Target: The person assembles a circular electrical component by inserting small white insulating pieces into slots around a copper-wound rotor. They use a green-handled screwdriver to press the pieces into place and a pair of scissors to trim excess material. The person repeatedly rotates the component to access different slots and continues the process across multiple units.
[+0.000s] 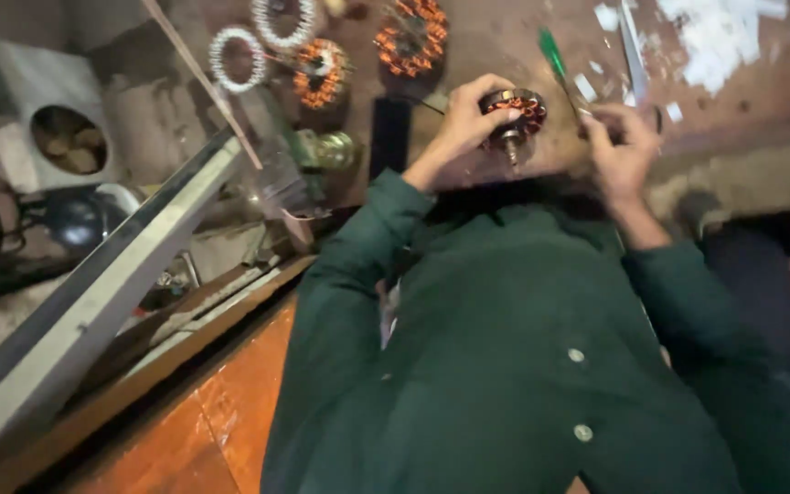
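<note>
The wound stator (516,114), a round core with copper coils and a short shaft stub pointing toward the wearer's body, sits over the brown work surface (505,46), near its edge closest to the wearer. The left hand (468,123) is closed around its rim, fingers curled over the top, thumb beneath. The stator's flat face is tilted toward the right hand; its shaft axis runs roughly toward the viewer.

The right hand (622,151) lies just beside the stator and is pinched narrow on a green-handled tool (555,59). The tool's long axis slants up and away from the hand; its working end is hidden by the fingers, so contact with the coils cannot be confirmed. The left hand is on the stator; the right stands slightly apart.

Further out on the surface: two more copper-wound stators (411,37) (320,71), two white toothed rings (238,59), and scraps of white paper (715,32). A dark green shirt (523,366) fills the foreground. A grey metal bar (93,302) runs diagonally at left.
</note>
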The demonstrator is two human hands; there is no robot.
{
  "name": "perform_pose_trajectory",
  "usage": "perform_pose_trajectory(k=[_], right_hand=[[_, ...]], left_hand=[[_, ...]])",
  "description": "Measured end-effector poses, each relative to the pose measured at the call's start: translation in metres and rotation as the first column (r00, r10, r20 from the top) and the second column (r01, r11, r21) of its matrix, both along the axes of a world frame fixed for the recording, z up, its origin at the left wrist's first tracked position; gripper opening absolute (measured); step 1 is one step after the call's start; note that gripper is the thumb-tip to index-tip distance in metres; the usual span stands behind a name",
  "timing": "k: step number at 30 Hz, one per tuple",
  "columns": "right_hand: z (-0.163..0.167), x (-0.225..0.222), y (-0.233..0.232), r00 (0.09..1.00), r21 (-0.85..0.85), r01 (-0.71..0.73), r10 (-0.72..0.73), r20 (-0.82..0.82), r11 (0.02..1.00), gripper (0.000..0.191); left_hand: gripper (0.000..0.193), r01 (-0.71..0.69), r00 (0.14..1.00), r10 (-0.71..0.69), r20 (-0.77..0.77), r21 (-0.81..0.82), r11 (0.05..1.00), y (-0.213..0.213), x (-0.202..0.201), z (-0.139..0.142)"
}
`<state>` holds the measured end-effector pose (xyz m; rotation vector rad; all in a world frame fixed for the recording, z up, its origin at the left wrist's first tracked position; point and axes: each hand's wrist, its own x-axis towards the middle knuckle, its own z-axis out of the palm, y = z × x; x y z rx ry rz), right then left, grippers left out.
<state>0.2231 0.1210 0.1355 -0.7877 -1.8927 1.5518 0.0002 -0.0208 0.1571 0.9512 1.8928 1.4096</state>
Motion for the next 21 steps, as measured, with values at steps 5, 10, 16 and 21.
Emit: perform_pose_trajectory(k=[5,10,16,21], right_hand=[[0.024,0.0,-0.015,0.966,0.61,-0.199,0.259,-0.01,0.767,0.015],[0.041,-0.008,-0.011,0.946,0.71,-0.236,0.323,0.012,0.663,0.019],[0.044,-0.009,-0.008,0.934,0.762,-0.252,0.355,0.032,0.596,0.021],[0.043,-0.008,-0.007,0.933,0.759,-0.259,0.358,0.037,0.597,0.02]], left_hand=[[0.042,0.107,0.994,-0.107,-0.012,0.053,0.993,-0.012,0.035,-0.009],[0.042,0.206,0.978,-0.207,-0.003,0.123,0.971,-0.014,0.036,-0.016],[0.039,0.217,0.975,-0.222,0.031,0.115,0.969,-0.018,0.038,-0.026],[0.037,0.211,0.977,-0.214,0.014,0.133,0.969,-0.017,0.038,-0.027]])
